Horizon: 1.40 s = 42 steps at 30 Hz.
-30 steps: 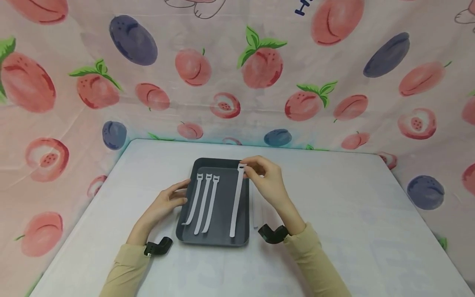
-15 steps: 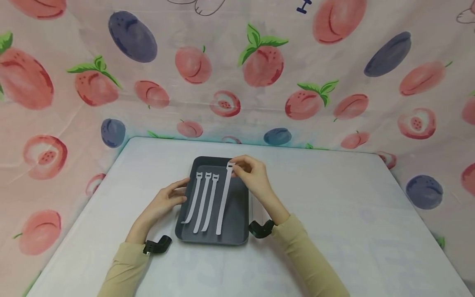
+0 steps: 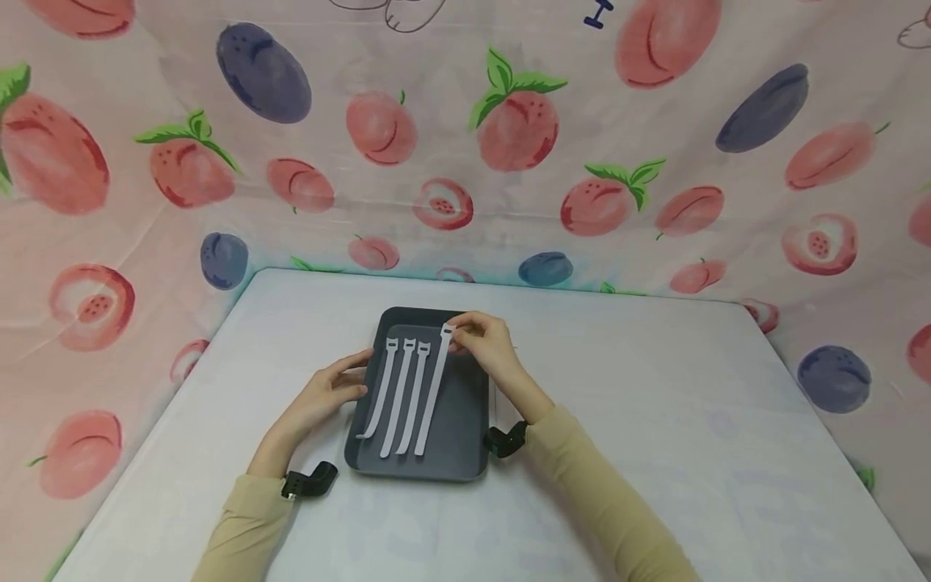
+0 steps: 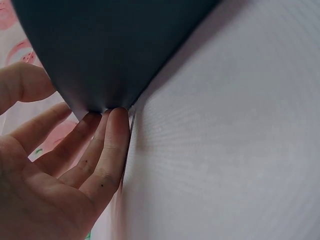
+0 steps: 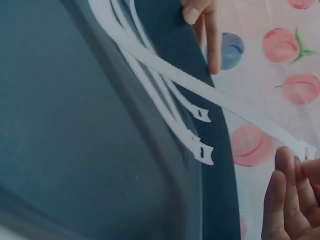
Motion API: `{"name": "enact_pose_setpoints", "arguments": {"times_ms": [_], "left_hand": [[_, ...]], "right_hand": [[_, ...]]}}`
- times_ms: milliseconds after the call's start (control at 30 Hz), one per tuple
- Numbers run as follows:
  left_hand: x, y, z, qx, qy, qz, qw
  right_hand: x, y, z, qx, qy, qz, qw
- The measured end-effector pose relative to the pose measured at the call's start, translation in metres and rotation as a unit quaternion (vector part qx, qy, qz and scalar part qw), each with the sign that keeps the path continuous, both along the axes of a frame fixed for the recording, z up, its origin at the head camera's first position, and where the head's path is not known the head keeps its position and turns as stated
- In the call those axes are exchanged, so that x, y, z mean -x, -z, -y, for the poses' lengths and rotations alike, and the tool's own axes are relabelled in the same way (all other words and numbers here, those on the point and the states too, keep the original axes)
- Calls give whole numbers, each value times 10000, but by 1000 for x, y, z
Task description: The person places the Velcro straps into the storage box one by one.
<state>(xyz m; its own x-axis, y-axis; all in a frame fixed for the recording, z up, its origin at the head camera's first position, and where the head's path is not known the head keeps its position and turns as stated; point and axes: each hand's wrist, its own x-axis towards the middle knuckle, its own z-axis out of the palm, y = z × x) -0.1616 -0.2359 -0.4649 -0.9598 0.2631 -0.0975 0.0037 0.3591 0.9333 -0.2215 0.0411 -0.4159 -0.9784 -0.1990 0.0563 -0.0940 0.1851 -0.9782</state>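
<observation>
Three white hook-and-loop cable ties (image 3: 398, 396) lie side by side in the left half of a dark grey tray (image 3: 465, 412), their slotted heads toward the far end. My right hand (image 3: 492, 346) pinches a fourth cable tie (image 3: 432, 396) by its head, between thumb and fingers. That strap slants over the tray just right of the others, and in the right wrist view it crosses above them. At the tray's left side, my left hand (image 3: 320, 398) has its fingertips (image 4: 118, 120) against the outer wall.
Under the tray is a table with a white cover (image 3: 655, 420), and behind it hangs a fruit-print cloth (image 3: 509, 218). Each wrist wears a small black camera, the left one (image 3: 310, 482) beside the tray's near left corner.
My right hand has moved left over the tray with the pinched cable tie, bringing it from near the right wall to beside the three lying ties. My left hand stays put.
</observation>
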Motion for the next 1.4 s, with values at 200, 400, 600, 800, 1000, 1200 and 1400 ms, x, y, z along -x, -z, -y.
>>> {"name": "enact_pose_setpoints", "arguments": {"times_ms": [200,400,600,800,1000,1200,1400], "left_hand": [[0,0,0,-7,6,-4,10000],[0,0,0,-16,11,-6,10000],[0,0,0,-20,10,4,10000],[0,1,0,-19,6,-15,10000],[1,2,1,-3,17,-43,10000],[1,4,1,-43,27,-39,10000],[1,4,1,-67,26,-61,10000]], "right_hand": [[6,5,4,-145,-112,131,9997],[10,7,7,-394,-263,274,9985],[13,5,10,-691,-350,530,9956],[15,4,14,-1083,-367,738,9907],[17,4,17,-1474,-319,924,9842],[22,6,18,-1787,-313,1054,9777],[24,7,19,-2089,-432,986,9720]]}}
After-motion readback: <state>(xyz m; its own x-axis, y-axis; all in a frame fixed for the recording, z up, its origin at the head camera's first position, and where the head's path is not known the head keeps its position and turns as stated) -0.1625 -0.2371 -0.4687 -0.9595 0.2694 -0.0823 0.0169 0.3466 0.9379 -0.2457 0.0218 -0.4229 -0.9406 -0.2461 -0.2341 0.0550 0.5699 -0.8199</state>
